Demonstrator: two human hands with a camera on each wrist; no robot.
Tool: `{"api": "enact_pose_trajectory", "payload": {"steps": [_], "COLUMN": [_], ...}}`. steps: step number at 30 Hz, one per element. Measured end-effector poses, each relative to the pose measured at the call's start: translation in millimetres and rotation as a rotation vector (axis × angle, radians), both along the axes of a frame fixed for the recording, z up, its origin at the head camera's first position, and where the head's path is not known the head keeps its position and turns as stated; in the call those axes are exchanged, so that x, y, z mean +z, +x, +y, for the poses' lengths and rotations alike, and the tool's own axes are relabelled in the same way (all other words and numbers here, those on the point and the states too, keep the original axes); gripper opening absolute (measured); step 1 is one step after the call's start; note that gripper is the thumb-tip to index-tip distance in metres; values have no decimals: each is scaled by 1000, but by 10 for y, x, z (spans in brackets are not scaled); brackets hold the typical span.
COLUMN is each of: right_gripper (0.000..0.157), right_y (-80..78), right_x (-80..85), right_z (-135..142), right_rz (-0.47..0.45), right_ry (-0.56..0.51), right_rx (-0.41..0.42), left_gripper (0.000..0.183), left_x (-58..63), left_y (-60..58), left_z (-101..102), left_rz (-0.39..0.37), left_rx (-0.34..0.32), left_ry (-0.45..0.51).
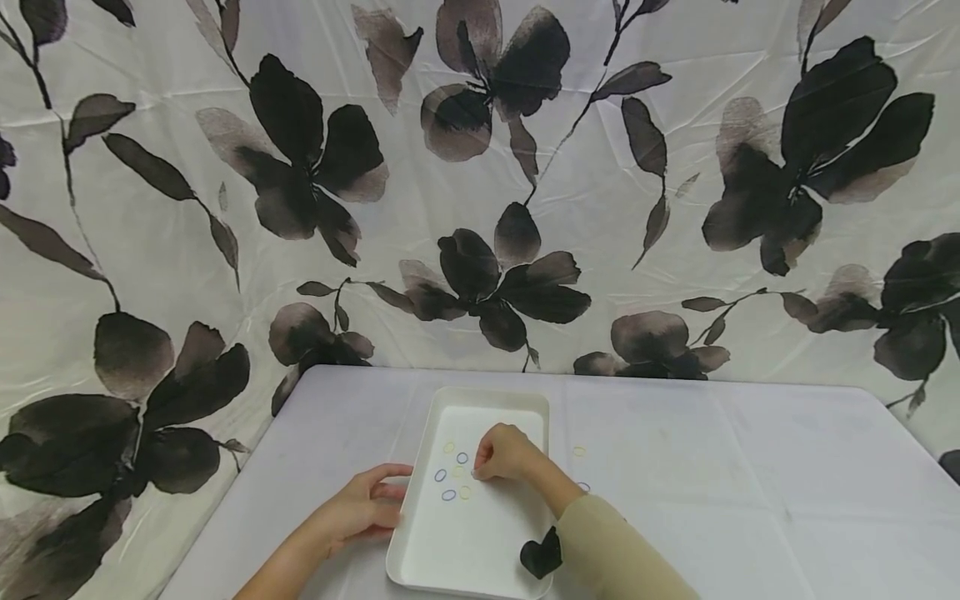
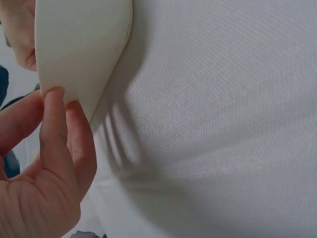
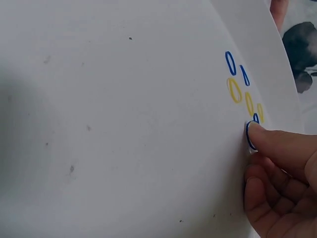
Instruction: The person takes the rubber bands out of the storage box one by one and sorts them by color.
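A shallow white tray (image 1: 480, 558) lies on the table, with several thin blue and yellow rubber bands in it, among them a yellow band (image 1: 465, 492) and a blue band (image 1: 448, 495). Over the tray, my right hand (image 1: 504, 454) pinches a blue rubber band (image 3: 248, 136) between thumb and fingers; the thumb partly hides it. In the right wrist view, more bands, such as a yellow one (image 3: 234, 90), lie in a cluster beyond the thumb. My left hand (image 1: 358, 510) touches the tray's left wall with slightly bent fingers (image 2: 55, 129).
Right of the tray, a yellow band (image 1: 579, 451) and a partly covered blue band (image 1: 583, 488) lie on the white tablecloth (image 1: 750, 483). A black heart-shaped piece (image 1: 540, 555) shows beside the right sleeve (image 1: 611, 542), overlapping the tray's near right corner. A floral curtain (image 1: 480, 183) hangs behind.
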State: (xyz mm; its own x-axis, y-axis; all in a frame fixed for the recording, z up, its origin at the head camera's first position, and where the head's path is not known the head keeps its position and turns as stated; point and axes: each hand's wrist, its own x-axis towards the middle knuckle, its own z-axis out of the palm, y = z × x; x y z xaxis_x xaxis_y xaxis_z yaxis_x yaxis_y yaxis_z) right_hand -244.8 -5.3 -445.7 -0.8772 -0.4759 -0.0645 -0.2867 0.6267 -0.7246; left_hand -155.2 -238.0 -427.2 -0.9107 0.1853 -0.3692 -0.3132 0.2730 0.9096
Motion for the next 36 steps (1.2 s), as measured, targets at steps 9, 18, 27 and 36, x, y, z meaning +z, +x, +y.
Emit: {"api": "enact_pose_trajectory", "payload": {"steps": [9, 18, 27, 36], "right_gripper": [11, 8, 8, 16], "right_y": [-18, -18, -36, -83], "right_x": [58, 164, 279, 321], "right_z": [123, 214, 379, 590], "right_rz": [-163, -222, -234, -261], "right_ry": [-126, -220, -275, -316], "right_rx": [-39, -40, -65, -140], "left_gripper": [70, 70, 71, 69], "left_x": [2, 4, -26, 2], "left_y": [-14, -7, -4, -8], "left_z": [-3, -32, -40, -28], "left_rz": [-8, 6, -4, -8], "left_rx": [15, -1, -13, -14], "left_ry": [-15, 3, 30, 9]}}
